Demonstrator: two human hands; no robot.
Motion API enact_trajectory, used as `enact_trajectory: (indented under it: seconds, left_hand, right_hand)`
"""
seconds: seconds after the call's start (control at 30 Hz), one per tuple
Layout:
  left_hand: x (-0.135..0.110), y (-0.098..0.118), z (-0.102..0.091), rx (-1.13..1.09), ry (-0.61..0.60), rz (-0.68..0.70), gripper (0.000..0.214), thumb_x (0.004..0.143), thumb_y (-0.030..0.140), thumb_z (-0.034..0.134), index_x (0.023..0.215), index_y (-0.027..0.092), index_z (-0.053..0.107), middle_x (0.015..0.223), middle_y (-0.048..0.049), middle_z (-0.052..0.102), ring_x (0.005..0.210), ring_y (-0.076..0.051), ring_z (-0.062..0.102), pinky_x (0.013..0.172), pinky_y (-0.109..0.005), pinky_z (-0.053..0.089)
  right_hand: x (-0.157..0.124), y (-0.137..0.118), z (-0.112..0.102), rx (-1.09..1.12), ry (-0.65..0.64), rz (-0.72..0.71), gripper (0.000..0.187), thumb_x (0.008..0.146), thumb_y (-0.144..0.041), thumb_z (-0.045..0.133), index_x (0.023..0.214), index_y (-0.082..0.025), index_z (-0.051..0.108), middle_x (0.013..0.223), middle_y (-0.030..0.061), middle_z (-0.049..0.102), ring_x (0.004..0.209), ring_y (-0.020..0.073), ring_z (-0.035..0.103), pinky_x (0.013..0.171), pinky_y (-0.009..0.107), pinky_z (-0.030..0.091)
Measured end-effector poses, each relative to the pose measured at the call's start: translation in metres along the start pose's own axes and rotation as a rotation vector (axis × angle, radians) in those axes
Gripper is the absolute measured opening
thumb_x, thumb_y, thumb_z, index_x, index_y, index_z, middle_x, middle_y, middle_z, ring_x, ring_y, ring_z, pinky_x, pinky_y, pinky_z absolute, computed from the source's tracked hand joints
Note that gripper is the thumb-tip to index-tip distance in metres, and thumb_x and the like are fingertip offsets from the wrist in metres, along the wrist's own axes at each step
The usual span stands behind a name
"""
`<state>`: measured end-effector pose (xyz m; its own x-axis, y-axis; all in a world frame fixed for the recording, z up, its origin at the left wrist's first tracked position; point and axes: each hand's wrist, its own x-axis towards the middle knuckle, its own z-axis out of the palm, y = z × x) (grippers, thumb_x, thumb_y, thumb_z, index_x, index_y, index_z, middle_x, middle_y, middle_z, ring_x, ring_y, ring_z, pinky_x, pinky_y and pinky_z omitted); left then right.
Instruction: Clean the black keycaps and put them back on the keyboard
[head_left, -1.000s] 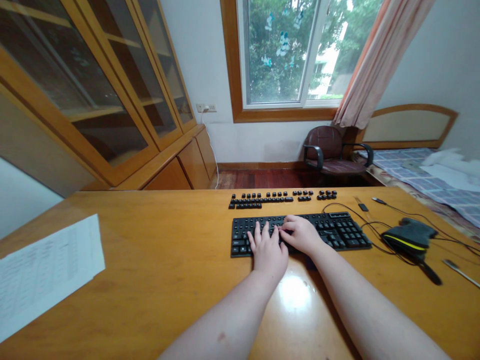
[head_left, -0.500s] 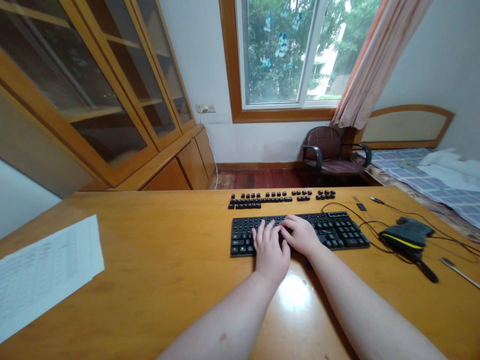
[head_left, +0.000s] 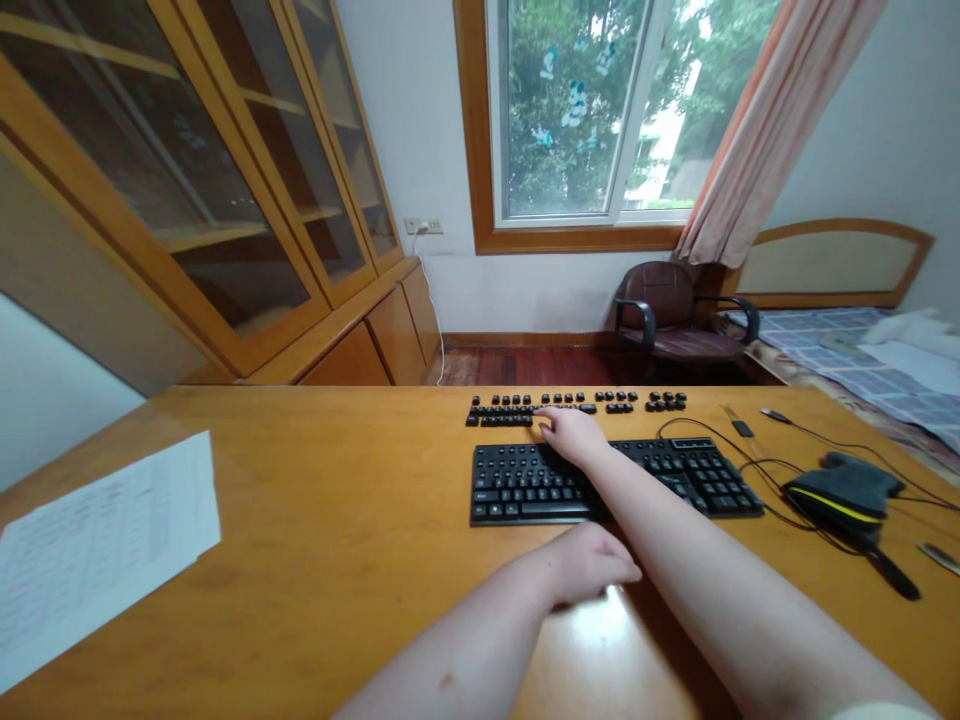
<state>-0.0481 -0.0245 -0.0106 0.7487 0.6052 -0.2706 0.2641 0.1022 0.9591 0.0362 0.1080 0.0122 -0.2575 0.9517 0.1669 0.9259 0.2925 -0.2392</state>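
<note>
A black keyboard (head_left: pixel 525 480) lies on the wooden desk (head_left: pixel 337 520). Beyond it, rows of loose black keycaps (head_left: pixel 510 410) lie on the desk. My right hand (head_left: pixel 566 432) reaches over the keyboard to those keycaps, its fingers bunched in a pinch on a keycap at the near row. My left hand (head_left: pixel 589 562) rests on the desk in front of the keyboard, loosely curled with nothing visible in it. Its fingertips are partly hidden behind my right forearm.
A printed sheet of paper (head_left: pixel 97 545) lies at the desk's left edge. A black device with a yellow stripe (head_left: pixel 840 490) and tangled cables (head_left: pixel 750 465) sit right of the keyboard. Behind the desk are a glass-fronted cabinet (head_left: pixel 225 200), an armchair (head_left: pixel 675 320) and a bed (head_left: pixel 862 350).
Both hands have left the keyboard's keys. My right hand moved forward to the loose keycaps, and my left hand drew back onto the desk in front of the keyboard.
</note>
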Motion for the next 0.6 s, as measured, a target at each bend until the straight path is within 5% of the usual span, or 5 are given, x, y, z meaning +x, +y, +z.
enact_trajectory:
  seconds: [0.6]
  left_hand:
    - [-0.003,0.013,0.000,0.178,0.032,0.052,0.028,0.070,0.031,0.055,0.048,0.015,0.045,0.046,0.0068,0.031,0.051,-0.008,0.031,0.051,-0.023,0.027]
  right_hand:
    - [0.028,0.003,0.022,-0.030,-0.065,-0.035,0.032,0.078,-0.036,0.053,0.105,-0.026,0.066,0.101,0.0072,0.069,0.093,0.0235,0.062,0.078,0.032,0.046]
